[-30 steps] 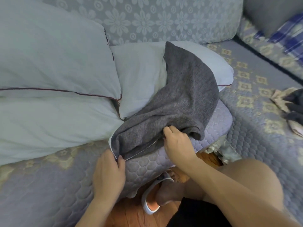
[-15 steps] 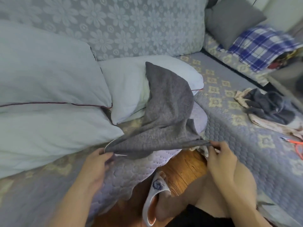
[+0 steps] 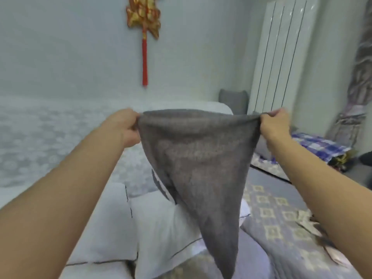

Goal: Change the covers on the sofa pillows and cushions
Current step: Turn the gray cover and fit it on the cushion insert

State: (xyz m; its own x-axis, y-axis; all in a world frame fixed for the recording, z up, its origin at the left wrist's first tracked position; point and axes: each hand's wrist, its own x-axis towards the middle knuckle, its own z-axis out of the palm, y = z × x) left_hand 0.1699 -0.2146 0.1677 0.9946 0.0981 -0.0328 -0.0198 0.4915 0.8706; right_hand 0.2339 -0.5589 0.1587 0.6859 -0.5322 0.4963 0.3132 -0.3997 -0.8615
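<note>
Both hands are working together: the left hand and the right hand are each pinching an upper corner of the grey cover, stretching its top edge taut in the air above the sofa. Below, the cloth is sagging to a limp point over the bare white pillows. It looks light, soft and knit-like, so gripping it by corners or the open edge seems best; held mid-panel it would likely just bunch.
</note>
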